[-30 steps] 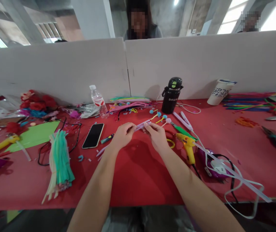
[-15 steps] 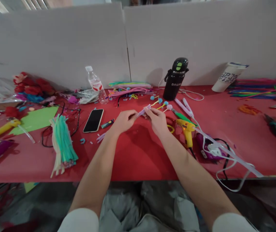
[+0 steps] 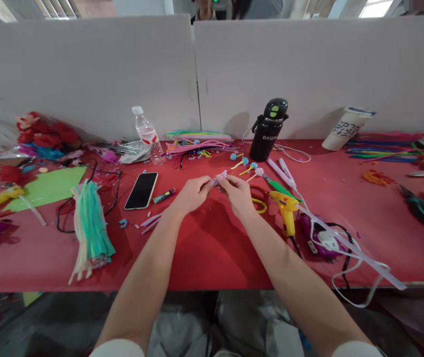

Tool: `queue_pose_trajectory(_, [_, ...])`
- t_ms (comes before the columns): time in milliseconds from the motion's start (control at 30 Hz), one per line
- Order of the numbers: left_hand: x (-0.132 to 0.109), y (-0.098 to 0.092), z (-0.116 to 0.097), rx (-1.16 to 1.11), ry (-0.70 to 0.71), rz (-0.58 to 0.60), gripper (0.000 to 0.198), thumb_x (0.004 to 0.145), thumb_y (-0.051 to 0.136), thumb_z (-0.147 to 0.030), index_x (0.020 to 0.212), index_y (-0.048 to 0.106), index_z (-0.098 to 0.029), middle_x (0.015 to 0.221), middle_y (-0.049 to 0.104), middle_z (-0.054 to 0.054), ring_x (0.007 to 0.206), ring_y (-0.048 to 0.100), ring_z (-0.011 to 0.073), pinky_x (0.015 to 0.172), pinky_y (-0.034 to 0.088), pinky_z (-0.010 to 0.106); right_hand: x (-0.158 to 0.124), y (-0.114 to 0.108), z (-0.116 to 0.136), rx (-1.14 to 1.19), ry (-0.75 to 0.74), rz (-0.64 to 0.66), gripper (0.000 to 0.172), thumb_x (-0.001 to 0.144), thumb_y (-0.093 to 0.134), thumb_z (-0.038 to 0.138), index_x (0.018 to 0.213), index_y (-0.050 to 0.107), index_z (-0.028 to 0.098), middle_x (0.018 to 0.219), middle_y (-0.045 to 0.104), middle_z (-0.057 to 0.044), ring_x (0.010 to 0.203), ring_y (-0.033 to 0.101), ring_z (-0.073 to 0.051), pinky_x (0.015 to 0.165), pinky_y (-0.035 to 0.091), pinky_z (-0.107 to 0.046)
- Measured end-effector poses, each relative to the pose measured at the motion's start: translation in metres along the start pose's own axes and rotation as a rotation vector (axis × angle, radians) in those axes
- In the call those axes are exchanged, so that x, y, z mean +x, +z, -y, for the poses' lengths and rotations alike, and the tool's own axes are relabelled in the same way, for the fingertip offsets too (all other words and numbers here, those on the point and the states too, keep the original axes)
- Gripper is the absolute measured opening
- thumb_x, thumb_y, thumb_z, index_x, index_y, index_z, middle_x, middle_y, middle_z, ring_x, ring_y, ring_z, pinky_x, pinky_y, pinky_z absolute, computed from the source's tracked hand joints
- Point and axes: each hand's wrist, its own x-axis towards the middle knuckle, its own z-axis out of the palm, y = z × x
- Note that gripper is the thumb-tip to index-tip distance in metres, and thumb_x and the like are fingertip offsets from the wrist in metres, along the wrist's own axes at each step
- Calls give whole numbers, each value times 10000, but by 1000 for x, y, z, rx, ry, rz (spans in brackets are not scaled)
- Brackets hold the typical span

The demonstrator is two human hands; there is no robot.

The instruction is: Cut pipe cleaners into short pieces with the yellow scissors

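Observation:
Over the middle of the red table (image 3: 204, 253), my left hand (image 3: 193, 192) and my right hand (image 3: 238, 193) meet with fingers pinched on one short lilac pipe cleaner (image 3: 219, 177). Its tip pokes out between the two hands. A dark phone (image 3: 141, 190) lies flat to the left of my left hand. A yellow glue gun (image 3: 286, 210) stands just right of my right hand, beside yellow-handled scissors (image 3: 258, 203).
A black flask (image 3: 268, 130), a water bottle (image 3: 147, 135) and a white cup (image 3: 341, 129) stand by the grey partition (image 3: 122, 74). A bundle of teal and cream pipe cleaners (image 3: 90, 225) lies left; cables and a purple device (image 3: 323, 240) right; green pliers (image 3: 422, 210) far right.
Both hands have stayed together on the lilac pipe cleaner, working it shorter between the fingers. The camera tipped downward, then lifted slightly.

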Motion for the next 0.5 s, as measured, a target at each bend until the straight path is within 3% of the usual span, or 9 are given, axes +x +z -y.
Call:
queue_pose_trajectory(367, [4, -6, 2, -18, -6, -12, 312, 912, 442, -392, 747, 601, -179, 652, 546, 10, 616, 477, 141, 612, 352, 264, 2, 0, -2, 44, -16, 5, 257, 723, 742, 443, 742, 727, 186, 669, 627, -1, 609, 516, -109, 626, 429, -249])
queue_pose_trajectory(467, [-19, -6, -8, -155, -53, -134, 286, 858, 522, -457, 837, 670, -213, 767, 611, 67, 747, 562, 199, 693, 441, 303, 3, -1, -2, 73, -27, -24, 247, 733, 740, 430, 740, 720, 184, 658, 617, 1, 609, 517, -107, 616, 426, -244])
queue_pose_trajectory(500, [-35, -4, -13, -231, -68, -107, 288, 845, 530, -476, 896, 689, -241, 814, 627, 85, 807, 586, 222, 717, 469, 323, 3, -1, -2, 81, -24, -39, 248, 734, 740, 429, 733, 716, 183, 653, 613, 2, 606, 517, -106, 611, 425, -242])
